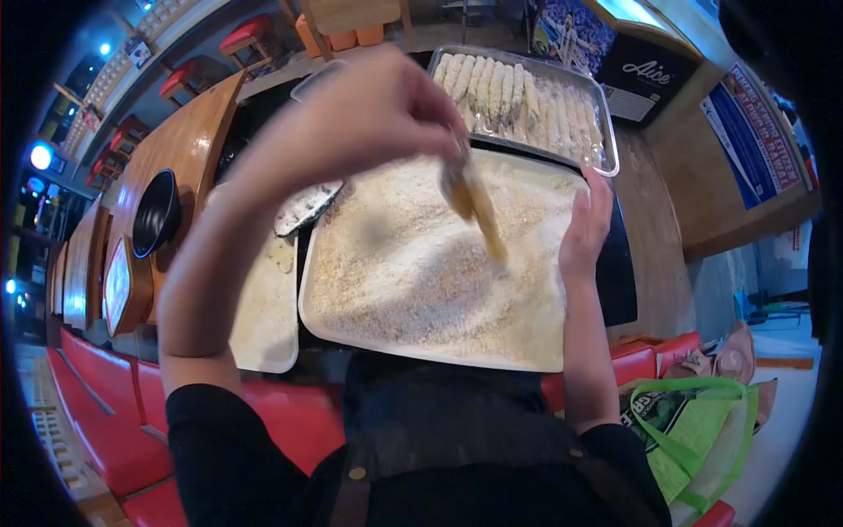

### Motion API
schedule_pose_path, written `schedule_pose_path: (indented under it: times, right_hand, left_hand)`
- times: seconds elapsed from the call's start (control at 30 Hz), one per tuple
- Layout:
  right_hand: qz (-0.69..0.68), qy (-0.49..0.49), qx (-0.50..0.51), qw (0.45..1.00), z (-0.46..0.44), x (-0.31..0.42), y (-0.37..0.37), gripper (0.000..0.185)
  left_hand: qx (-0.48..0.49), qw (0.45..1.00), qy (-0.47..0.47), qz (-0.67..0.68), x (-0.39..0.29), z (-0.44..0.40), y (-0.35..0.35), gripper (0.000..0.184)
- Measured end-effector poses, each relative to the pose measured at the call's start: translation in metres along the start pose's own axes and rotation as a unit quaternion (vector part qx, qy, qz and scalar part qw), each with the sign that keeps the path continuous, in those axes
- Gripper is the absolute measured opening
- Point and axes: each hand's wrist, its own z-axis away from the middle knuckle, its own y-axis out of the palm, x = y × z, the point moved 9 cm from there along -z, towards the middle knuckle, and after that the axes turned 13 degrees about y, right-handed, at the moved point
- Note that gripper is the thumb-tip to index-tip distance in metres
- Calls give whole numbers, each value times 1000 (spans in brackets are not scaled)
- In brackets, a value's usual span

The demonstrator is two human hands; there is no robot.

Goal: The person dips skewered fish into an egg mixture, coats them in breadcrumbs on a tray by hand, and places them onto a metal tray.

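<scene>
Raised over the breadcrumb tray, my left hand [395, 114] is closed, fingertips pinching the top of a long, wet, yellow-brown battered piece of food [474, 206]. The piece hangs down tilted, blurred by motion, its lower end close to the crumbs. Pale breadcrumbs [421, 294] spread across the large cream tray [309, 321], with whiter powdery patches among them. At the tray's right rim is my right hand [587, 228], its thumb on the inner side and fingers along the edge, gripping it. What the food is under its batter cannot be made out.
Behind stands a metal tray [606, 132] with several rows of crumbed sticks [492, 83]. A second cream tray [268, 325] and a batter-smeared container [307, 206] are at left. A black bowl [156, 213] sits on a wooden table. Red seats [290, 422] and a green bag [694, 430] lie near me.
</scene>
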Motion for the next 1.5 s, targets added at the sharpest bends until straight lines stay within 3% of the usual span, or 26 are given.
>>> schedule_pose_path:
  times: [0.17, 0.27, 0.33, 0.37, 0.43, 0.5, 0.57, 0.77, 1.0, 1.3, 1.5]
  right_hand:
    - [-10, 25, 0, 1000, -1, 0, 1, 36]
    - [-8, 29, 10, 1000, -2, 2, 2, 35]
    - [-10, 28, 13, 999, -3, 2, 2, 35]
    - [-16, 32, 11, 999, -3, 1, 2, 35]
    - [-28, 39, 5, 999, -3, -1, 2, 36]
    - [-16, 45, 3, 999, -3, -2, 2, 37]
    - [-4, 48, 3, 999, -4, -2, 1, 38]
    - [14, 51, 7, 999, -5, -3, 1, 40]
    - [8, 43, 21, 999, -5, 2, 4, 40]
    - [10, 34, 17, 999, -4, 1, 3, 39]
    - [11, 33, 20, 999, -3, 1, 4, 39]
  left_hand:
    - [109, 992, -57, 15, 70, 1, 85, 28]
    - [83, 987, 23, -138, 93, -4, 72, 31]
    - [39, 990, -72, -116, 129, -19, 29, 32]
    - [-30, 982, -131, -134, 142, -20, -5, 28]
    - [-119, 950, -146, -248, 198, -27, -59, 24]
    - [-104, 891, -273, -347, 259, -27, -89, 28]
    - [-77, 864, -340, -364, 295, -24, -92, 39]
    - [13, 811, -449, -374, 330, -22, -72, 54]
    - [9, 801, -463, -380, 332, -19, -67, 56]
    - [-115, 831, -442, -316, 316, -2, -98, 57]
    - [-216, 856, -367, -294, 300, 9, -134, 43]
